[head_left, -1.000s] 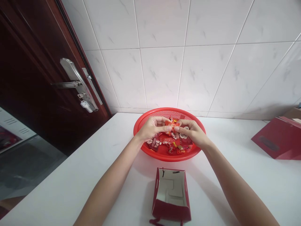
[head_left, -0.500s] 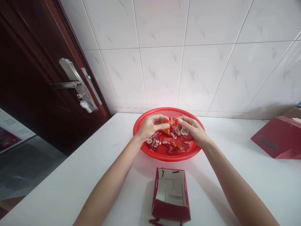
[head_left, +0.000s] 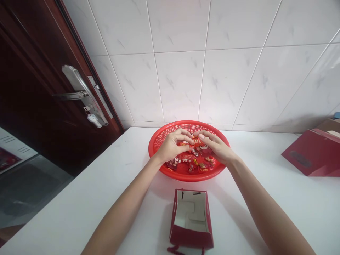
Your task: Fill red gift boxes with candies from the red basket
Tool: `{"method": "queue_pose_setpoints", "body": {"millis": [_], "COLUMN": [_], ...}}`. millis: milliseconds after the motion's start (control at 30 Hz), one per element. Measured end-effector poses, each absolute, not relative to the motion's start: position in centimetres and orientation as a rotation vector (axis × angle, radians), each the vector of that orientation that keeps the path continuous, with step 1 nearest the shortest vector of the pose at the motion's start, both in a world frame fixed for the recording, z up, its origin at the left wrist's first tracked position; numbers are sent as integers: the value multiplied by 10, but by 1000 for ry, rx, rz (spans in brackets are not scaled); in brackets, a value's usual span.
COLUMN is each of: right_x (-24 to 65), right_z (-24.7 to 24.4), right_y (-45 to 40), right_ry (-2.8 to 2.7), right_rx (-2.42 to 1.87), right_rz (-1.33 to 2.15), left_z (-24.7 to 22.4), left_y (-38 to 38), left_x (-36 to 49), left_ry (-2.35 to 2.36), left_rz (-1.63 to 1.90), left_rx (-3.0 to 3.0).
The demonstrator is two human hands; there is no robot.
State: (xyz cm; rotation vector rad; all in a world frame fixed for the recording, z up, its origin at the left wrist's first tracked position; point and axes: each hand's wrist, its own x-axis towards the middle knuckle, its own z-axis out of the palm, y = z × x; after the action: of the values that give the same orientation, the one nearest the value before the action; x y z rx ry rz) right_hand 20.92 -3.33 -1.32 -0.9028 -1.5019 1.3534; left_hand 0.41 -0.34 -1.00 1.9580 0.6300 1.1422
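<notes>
Dark door point(head_left: 29, 78) with keys point(head_left: 94, 119) beside tiled wall point(head_left: 180, 81)

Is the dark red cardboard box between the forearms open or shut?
Open: the dark red cardboard box shows its pale inner floor through the uncovered top.

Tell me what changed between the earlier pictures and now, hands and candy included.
The right hand has drawn its thumb up and rightward from the red-orange candy packet, which it pinched together with the left hand a second ago. The packet now shows partly hidden at the left fingertips; whether either hand has let go, I cannot tell. The red basket and open box stayed put.
</notes>
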Motion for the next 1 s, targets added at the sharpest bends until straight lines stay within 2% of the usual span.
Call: {"method": "queue_pose_setpoints", "body": {"millis": [233, 700, 900, 1000], "right_x": [206, 206, 204, 203], "right_z": [-6, -10, -11, -10], "right_y": [-37, -33, -34, -36], "right_ry": [-1296, -1265, -1342, -1387], "right_rx": [-882, -837, -908, -959], "right_rz": [1423, 1401, 1285, 1204], "left_z": [-7, -3, -3, -2], "left_y": [-7, -7, -7, -12], "left_x": [3, 3, 7, 12], "left_ry": [624, 728, 761, 828], "left_rz": [1047, 974, 800, 821], "left_rx": [1974, 1728, 1613, 1536]}}
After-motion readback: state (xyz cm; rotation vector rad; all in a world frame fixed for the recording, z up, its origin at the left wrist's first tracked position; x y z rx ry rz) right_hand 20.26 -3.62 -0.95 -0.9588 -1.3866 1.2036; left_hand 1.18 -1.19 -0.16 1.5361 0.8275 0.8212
